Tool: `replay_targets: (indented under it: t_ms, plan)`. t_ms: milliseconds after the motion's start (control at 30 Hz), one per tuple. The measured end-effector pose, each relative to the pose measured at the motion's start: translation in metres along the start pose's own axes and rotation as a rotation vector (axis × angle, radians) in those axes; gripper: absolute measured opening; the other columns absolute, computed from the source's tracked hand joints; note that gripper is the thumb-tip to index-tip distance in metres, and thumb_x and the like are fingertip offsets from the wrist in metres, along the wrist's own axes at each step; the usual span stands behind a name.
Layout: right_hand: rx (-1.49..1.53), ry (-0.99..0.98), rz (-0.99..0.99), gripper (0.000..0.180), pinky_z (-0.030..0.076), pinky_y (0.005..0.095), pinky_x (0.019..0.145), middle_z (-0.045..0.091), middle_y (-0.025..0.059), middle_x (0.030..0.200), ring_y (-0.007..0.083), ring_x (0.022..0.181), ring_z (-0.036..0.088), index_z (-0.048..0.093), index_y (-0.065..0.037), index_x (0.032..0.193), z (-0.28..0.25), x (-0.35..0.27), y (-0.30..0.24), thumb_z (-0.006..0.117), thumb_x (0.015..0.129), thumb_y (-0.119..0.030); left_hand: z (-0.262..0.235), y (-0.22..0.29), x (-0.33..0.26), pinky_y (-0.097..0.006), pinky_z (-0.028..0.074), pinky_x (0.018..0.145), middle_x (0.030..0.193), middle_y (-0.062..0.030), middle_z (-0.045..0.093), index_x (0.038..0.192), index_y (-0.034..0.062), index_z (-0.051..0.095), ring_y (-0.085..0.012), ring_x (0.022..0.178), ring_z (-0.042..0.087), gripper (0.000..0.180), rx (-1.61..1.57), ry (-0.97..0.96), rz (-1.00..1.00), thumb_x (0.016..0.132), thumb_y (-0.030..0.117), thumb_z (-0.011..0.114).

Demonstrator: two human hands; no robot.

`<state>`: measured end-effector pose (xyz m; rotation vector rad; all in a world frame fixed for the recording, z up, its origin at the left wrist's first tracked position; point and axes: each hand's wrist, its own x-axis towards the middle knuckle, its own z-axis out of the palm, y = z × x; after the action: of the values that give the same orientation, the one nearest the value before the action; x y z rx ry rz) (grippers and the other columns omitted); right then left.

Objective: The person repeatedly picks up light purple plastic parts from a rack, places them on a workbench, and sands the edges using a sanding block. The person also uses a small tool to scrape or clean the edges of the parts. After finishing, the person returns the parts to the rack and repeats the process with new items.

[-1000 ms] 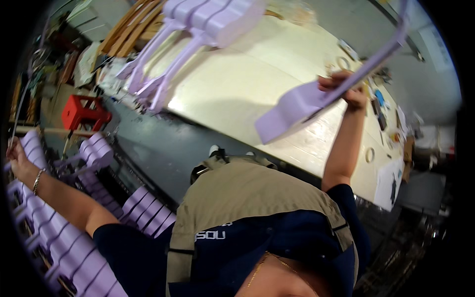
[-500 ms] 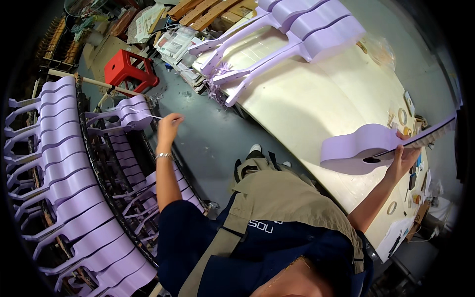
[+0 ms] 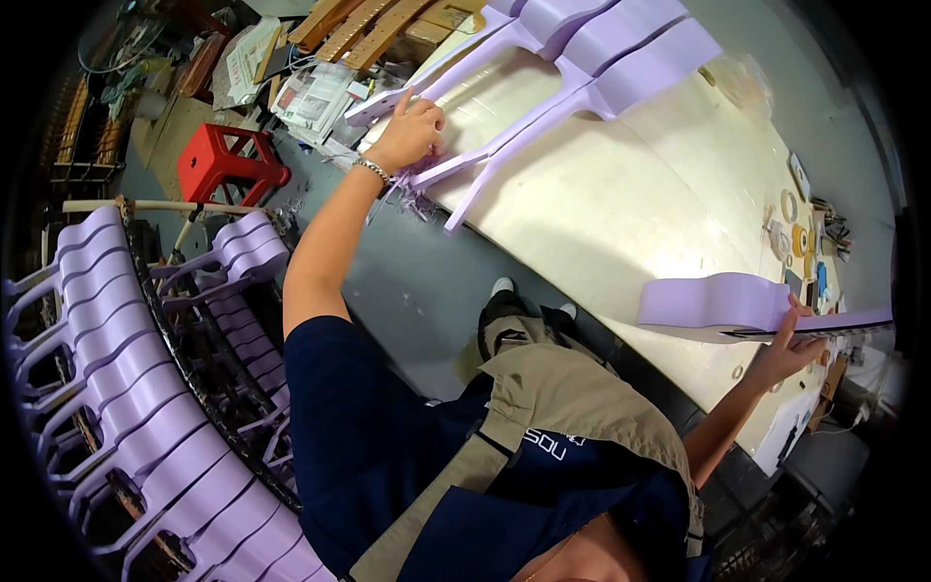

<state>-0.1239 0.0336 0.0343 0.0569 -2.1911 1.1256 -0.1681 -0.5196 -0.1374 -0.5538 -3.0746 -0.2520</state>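
My right hand (image 3: 784,351) is closed around the neck of a light purple ukulele (image 3: 718,299), close to where the neck joins the body. The ukulele is held over the right part of the table, its side facing up and its front seen nearly edge-on. My left hand (image 3: 411,134) reaches to the table's far left corner, above a tangle of thin purple strips (image 3: 419,202). Its fingers are apart, and nothing shows clearly in them. Beside it are the headstocks of several purple ukuleles (image 3: 601,60) lying side by side on the table.
The cream-topped table (image 3: 553,213) runs along my right, with tape rolls (image 3: 801,241) and small tools at its far right edge. On my left stands a black rack (image 3: 184,359) full of purple ukuleles (image 3: 126,378). A red stool (image 3: 233,165) and newspapers (image 3: 315,102) are farther off.
My left hand has moved from beside the rack, where it held a thin strip, across to the table's far left corner. The ukulele in my right hand has turned, hiding its sound hole.
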Motion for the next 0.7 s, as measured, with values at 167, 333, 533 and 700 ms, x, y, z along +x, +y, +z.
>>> replay_targets:
  t_ms: [167,333,533,700]
  plan:
    - [-0.217,0.226,-0.041,0.064,0.050,0.0340,0.079,0.054,0.0180,0.105,0.0231,0.094,0.057,0.017,0.004,0.138,0.010,-0.024,-0.001,0.055,0.088,-0.006,-0.009,0.001,0.028,-0.048,0.017,0.111,0.096,-0.0012,0.049,0.094,0.0153,0.050,-0.0194,0.107,0.047,0.055,0.430,-0.042,0.196,0.050,0.030,0.081]
    - [0.129,0.109,0.083,0.032,0.046,0.0281,0.077,0.055,0.0111,0.097,0.0169,0.087,0.056,0.042,0.005,0.119,-0.024,-0.010,0.049,0.050,0.091,-0.010,-0.024,0.010,0.045,-0.045,0.016,0.113,0.102,-0.0048,0.050,0.102,0.0094,0.055,-0.0213,0.110,0.045,0.065,0.483,-0.103,0.233,0.046,0.030,0.081]
    - [0.293,-0.437,0.445,0.039,0.041,0.0235,0.073,0.056,0.0031,0.089,0.0102,0.080,0.053,0.052,0.000,0.120,-0.045,0.016,0.073,0.055,0.088,-0.022,-0.080,0.128,0.057,-0.046,0.028,0.091,0.099,-0.0053,0.050,0.089,0.0112,0.056,-0.0261,0.100,0.044,0.029,0.166,0.507,-0.140,0.069,0.019,0.074]
    - [0.368,-0.773,0.834,0.047,0.041,0.0237,0.069,0.057,0.0015,0.085,0.0083,0.078,0.051,0.052,-0.002,0.124,-0.027,-0.002,0.135,0.058,0.087,-0.030,-0.008,0.320,0.104,-0.029,0.044,0.085,0.098,-0.0070,0.057,0.109,0.0009,0.053,-0.0157,0.094,0.054,0.029,-1.189,0.054,-0.248,0.086,0.015,0.062]
